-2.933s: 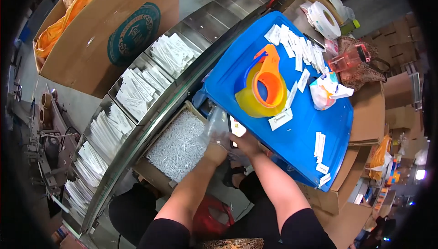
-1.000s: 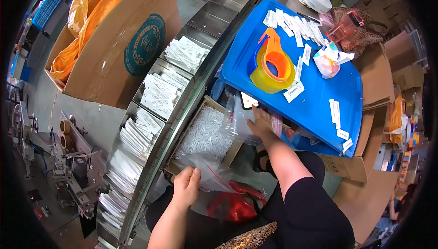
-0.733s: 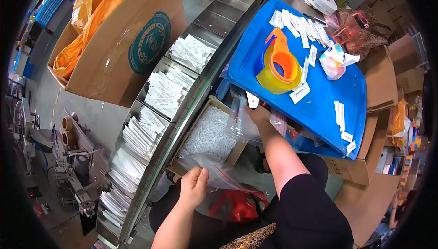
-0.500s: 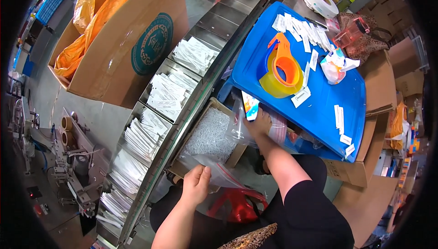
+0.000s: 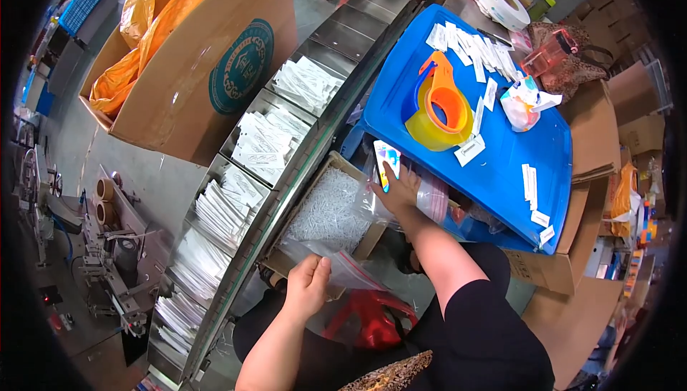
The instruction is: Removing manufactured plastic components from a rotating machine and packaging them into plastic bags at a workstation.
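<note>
Bare metal compartments mark the far end of the conveyor (image 5: 361,29), the largest thing about; it runs beyond the left hand (image 5: 308,287) and up past it, its nearer compartments filled with flat white packets (image 5: 268,133). Past the conveyor from that hand stands a big brown carton (image 5: 172,101) with an orange liner (image 5: 114,87). Beyond and to the right of the right hand (image 5: 402,189) slants a blue lid-like surface (image 5: 494,176) bearing nested yellow and orange rings (image 5: 438,104). Between the hands, just ahead of the left, sits a cardboard tray (image 5: 371,239) of thin white pieces (image 5: 325,205).

Clear bags (image 5: 435,201) with pinkish stripes lie under and beside the right hand. In the left, thumb and curled fingers close firmly on a clear bag (image 5: 351,274) with a red line; it trails rightward from the knuckles. Smallest is the phone (image 5: 386,153), at the right fingertips: one finger lies on its bright screen, the others spread loosely, grasping nothing that shows.

For good handling, the left pinch seems best kept near the bag's edge, slack enough not to crease the film. The right should touch lightly with one fingertip, since the phone seems to rest on slippery plastic and could slide if pushed.
</note>
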